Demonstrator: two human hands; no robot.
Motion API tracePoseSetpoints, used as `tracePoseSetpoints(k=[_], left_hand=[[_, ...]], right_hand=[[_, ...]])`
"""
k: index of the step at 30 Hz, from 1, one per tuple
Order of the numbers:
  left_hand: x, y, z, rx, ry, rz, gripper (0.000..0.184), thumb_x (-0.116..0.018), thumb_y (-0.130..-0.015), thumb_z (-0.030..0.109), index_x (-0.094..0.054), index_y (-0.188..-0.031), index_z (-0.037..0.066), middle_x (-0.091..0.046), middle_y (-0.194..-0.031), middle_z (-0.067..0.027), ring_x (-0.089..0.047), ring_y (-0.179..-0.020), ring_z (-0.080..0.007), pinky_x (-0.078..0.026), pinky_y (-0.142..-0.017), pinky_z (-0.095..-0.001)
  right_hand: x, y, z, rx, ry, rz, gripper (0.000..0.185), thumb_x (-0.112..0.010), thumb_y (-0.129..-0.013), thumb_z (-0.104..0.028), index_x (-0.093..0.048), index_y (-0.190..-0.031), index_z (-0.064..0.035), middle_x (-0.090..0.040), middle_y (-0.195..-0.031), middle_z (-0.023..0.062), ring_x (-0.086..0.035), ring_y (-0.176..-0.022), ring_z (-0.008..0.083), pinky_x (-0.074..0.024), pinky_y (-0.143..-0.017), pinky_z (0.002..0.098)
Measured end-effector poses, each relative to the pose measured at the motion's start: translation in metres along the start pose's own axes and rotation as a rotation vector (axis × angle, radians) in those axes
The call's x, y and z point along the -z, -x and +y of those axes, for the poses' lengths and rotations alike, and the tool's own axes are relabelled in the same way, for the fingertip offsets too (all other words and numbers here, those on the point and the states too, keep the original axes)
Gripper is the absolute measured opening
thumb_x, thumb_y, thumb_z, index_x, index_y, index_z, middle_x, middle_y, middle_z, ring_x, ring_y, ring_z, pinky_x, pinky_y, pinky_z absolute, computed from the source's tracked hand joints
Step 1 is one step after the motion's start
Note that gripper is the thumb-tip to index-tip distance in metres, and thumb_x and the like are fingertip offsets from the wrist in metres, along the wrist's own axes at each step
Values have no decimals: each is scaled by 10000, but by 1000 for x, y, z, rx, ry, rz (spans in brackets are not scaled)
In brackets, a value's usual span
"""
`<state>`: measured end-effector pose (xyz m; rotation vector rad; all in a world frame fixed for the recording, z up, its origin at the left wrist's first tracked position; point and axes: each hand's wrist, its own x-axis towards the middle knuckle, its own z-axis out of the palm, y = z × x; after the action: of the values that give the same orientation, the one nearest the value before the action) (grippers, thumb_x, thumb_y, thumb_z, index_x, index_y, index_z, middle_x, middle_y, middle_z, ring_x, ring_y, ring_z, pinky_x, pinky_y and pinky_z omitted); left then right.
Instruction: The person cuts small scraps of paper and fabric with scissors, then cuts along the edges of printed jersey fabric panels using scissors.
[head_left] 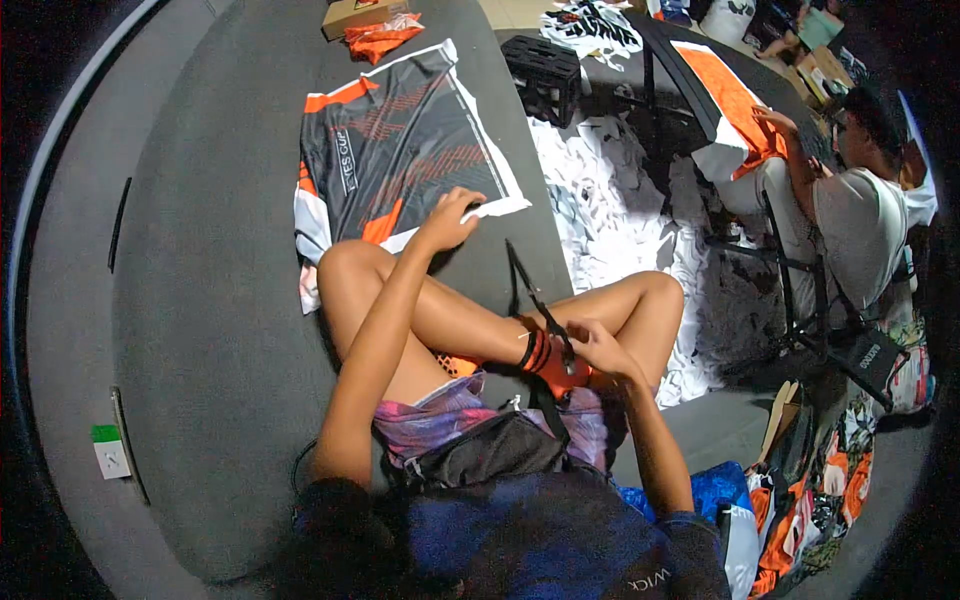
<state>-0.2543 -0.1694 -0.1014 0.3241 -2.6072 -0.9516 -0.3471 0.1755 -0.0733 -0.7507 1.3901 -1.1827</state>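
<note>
A printed fabric panel (400, 150), dark grey with orange and white parts, lies spread on the grey surface in front of my crossed legs. My left hand (450, 220) rests at the panel's near white edge, fingers somewhat bent and apart. In my right hand (597, 350), above my ankle, is a pair of long dark scissors (535, 285). The blades point away from me, toward the panel's near right corner, and do not touch it. My right fingers partly hide the handles.
White fabric scraps (610, 200) cover the floor to the right. A black crate (541, 78) stands beyond them. A seated person (860, 210) handles orange-and-white fabric (722, 95) at another table. Orange cloth (383, 37) and a cardboard box (362, 14) lie past the panel.
</note>
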Motion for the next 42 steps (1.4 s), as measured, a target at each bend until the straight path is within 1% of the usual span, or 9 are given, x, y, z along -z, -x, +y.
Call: tracePoseSetpoints(k=[2, 7, 10, 18, 23, 26, 34, 38, 42], left_hand=[[-2, 3, 0, 22, 24, -9, 324, -566, -806, 117, -567, -1126, 68, -509, -1141, -147, -473, -1105, -314, -372, -961, -389], [5, 2, -1, 44, 37, -11, 320, -561, -814, 113, -563, -1127, 47, -526, -1106, -153, -499, -1075, -302, -387, -950, -373], [5, -2, -3, 42, 43, -13, 314, -562, -816, 114, -565, -1121, 36, -533, -1091, -155, -512, -1058, -296, -402, -936, -366], [0, -7, -10, 35, 60, -5, 296, -561, -820, 122, -576, -1099, 24, -537, -1071, -149, -526, -1034, -282, -429, -905, -354], [2, -9, -5, 54, 56, -18, 295, -557, -819, 127, -580, -1093, 21, -539, -1065, -146, -527, -1025, -282, -430, -900, -356], [1, -8, -3, 59, 56, -18, 291, -558, -816, 130, -584, -1085, 21, -540, -1062, -147, -526, -1020, -284, -429, -896, -357], [2, -7, -6, 36, 55, -11, 275, -559, -812, 131, -597, -1063, 26, -547, -1055, -149, -521, -1028, -290, -423, -895, -363], [2, -8, -5, 37, 49, -21, 269, -560, -812, 130, -600, -1057, 29, -551, -1053, -146, -519, -1035, -288, -420, -899, -363], [1, -9, -8, 36, 32, -25, 263, -565, -810, 129, -603, -1052, 32, -554, -1051, -141, -519, -1038, -284, -419, -902, -362]], right_hand=[[-8, -11, -6, -5, 147, 72, 234, -553, -918, -193, -586, -1009, 20, -606, -855, 26, -536, -793, 84, -453, -705, 244], [3, -38, 8, 13, 151, 36, 295, -529, -935, -285, -572, -915, 7, -578, -801, 23, -516, -756, 81, -436, -678, 231], [4, -34, -7, -96, -64, 25, 385, -524, -924, -399, -540, -834, -25, -551, -742, 20, -517, -664, 86, -431, -604, 232], [4, -51, -33, -249, -112, 83, 502, -616, -828, -517, -538, -778, -23, -504, -571, 21, -482, -432, 113, -382, -393, 267], [5, -64, -28, -274, -5, 189, 534, -648, -796, -529, -551, -739, -7, -495, -532, 21, -475, -410, 111, -357, -363, 265], [3, -69, -28, -252, 108, 225, 471, -597, -855, -475, -494, -674, -53, -485, -497, 32, -485, -371, 135, -354, -320, 261], [-4, -66, -33, -224, 148, 271, 459, -634, -846, -429, -492, -624, -53, -466, -456, 30, -449, -325, 125, -323, -304, 256], [2, -64, -30, -222, 210, 265, 503, -711, -766, -476, -548, -617, -25, -493, -492, 19, -473, -415, 95, -349, -368, 257], [-2, -53, -40, -293, 190, 181, 509, -700, -771, -491, -556, -640, -21, -515, -509, 28, -494, -428, 101, -360, -377, 261]])
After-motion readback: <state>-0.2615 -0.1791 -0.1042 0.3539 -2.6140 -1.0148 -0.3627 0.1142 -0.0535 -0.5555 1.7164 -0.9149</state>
